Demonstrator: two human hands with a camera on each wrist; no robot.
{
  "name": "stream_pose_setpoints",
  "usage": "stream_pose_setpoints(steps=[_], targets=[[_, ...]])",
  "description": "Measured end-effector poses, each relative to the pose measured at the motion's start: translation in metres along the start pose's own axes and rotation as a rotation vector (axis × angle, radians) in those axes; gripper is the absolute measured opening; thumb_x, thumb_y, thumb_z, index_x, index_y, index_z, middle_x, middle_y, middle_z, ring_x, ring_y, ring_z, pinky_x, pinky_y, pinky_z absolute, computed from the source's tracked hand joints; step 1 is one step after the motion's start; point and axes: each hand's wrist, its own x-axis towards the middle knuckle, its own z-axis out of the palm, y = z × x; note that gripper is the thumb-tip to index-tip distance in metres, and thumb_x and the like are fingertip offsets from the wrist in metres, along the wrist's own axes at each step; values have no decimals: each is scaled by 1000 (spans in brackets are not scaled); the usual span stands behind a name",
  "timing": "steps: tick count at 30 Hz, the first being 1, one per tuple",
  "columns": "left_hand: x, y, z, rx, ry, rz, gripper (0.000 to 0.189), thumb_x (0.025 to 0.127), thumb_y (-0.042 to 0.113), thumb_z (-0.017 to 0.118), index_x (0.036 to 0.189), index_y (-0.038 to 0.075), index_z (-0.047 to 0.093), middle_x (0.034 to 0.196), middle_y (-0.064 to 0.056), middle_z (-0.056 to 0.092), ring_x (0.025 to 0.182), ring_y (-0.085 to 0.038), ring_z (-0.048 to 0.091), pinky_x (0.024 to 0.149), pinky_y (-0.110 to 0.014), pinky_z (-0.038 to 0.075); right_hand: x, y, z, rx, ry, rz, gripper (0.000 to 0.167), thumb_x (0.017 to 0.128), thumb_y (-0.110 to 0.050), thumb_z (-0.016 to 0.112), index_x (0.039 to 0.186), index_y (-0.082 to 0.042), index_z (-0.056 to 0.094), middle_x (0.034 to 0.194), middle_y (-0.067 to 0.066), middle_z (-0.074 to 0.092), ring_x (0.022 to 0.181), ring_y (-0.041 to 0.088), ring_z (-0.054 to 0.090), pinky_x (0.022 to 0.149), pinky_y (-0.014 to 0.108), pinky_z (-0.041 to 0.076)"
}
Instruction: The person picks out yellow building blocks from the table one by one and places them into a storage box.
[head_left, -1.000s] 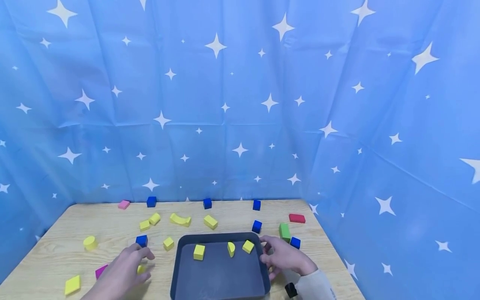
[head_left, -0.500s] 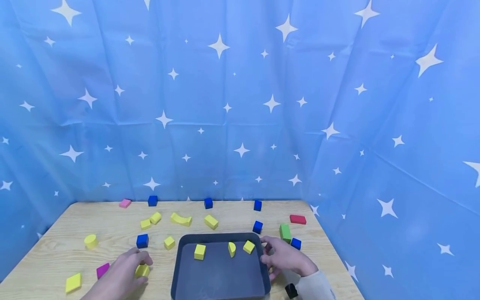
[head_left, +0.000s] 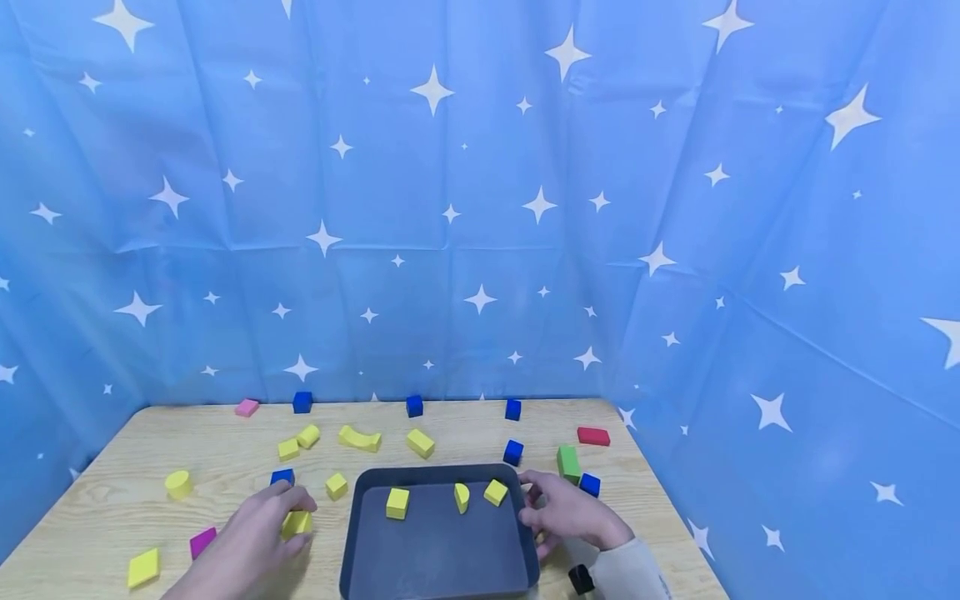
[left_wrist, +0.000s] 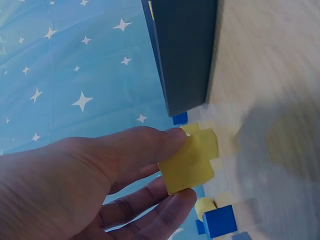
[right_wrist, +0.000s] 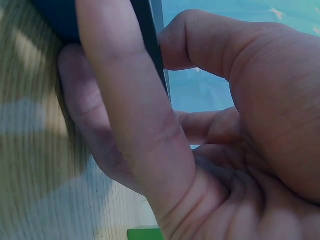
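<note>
From my seat far away, I see the left hand (head_left: pixel 255 533) pinching a yellow block (left_wrist: pixel 187 167) between its thumb and fingers. The yellow block is outside the dark tray (head_left: pixel 438 554), a little way off from its left side. A big soft shadow (left_wrist: pixel 260 170) falls on the wooden table (head_left: pixel 225 450) near it, and I can't tell if the yellow block touches the wood. The right hand (head_left: pixel 570 512) holds the dark tray by its right wall, near the back corner, with the thumb at the rim and the fingers bent along the side. A pale sleeve (head_left: pixel 630 571) goes with that arm, and a small black thing (head_left: pixel 581 579) is right beside the cloth. In the back part of the dark tray sit a yellow cube (head_left: pixel 397 503), a yellow half-round piece (head_left: pixel 461 498) and a small yellow piece (head_left: pixel 496 492). A blue block (head_left: pixel 282 477) peeks out just past the left hand's fingers. On that hand's other side lie a purple block (head_left: pixel 203 542) and a flat yellow piece (head_left: pixel 143 568). Behind the dark tray I see a curved yellow piece (head_left: pixel 360 438). A green block (head_left: pixel 567 464) is just behind the right hand, next to a blue cube (head_left: pixel 590 485), with a red block (head_left: pixel 593 436) farther back.
</note>
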Motion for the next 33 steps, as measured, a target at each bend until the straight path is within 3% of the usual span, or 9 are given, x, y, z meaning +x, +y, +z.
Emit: stream_pose_setpoints(steps=[6,14,22,33], targets=[[4,8,-3,0,68,50,33,87,12,104,114,14,85,102,6,73,85,-11,58,76,-29,61,1,1,0,20,-9,-1,62,112,-6,72,170,-2,50,126,18,66,90,27,80,68,42,73],[9,25,-5,-50,111,96,30,89,15,102,114,15,85,103,6,74,79,-5,60,71,-21,60,0,0,-1,0,7,7,61,111,-7,73,168,-3,53,124,18,66,89,27,79,68,41,73],[17,44,-4,-111,68,61,28,92,17,101,116,15,85,105,4,76,84,-9,66,77,-28,68,0,-1,0,5,-2,3,62,111,-6,73,169,-2,51,126,17,67,90,26,79,68,41,73],[28,62,6,-127,9,28,25,95,20,98,116,17,85,104,4,75,87,-11,67,81,-33,70,2,2,0,-1,1,8,62,111,-5,73,170,-3,51,126,17,67,90,27,79,68,42,73]])
